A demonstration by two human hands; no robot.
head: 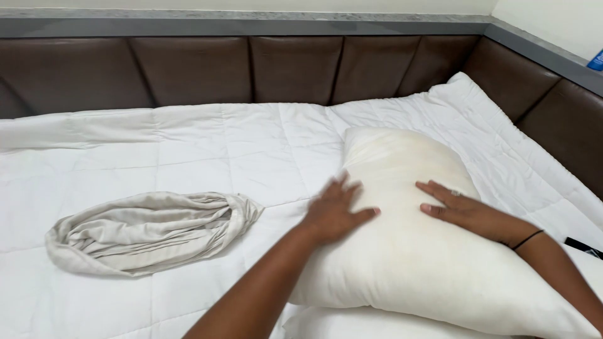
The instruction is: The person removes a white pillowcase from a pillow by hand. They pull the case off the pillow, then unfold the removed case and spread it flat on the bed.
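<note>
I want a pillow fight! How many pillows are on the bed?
2. One big pillow lies under the left hand and right hand. A second pillow peeks out beneath it at the bottom edge, mostly hidden. More may be out of view.

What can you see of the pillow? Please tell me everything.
The pillow is bare, off-white, faintly yellowed, plump and soft-looking. It lies flat on the white quilt, near the bed's right side, over another white layer at its lower edge. The left hand and the right hand rest flat on top, fingers spread.
</note>
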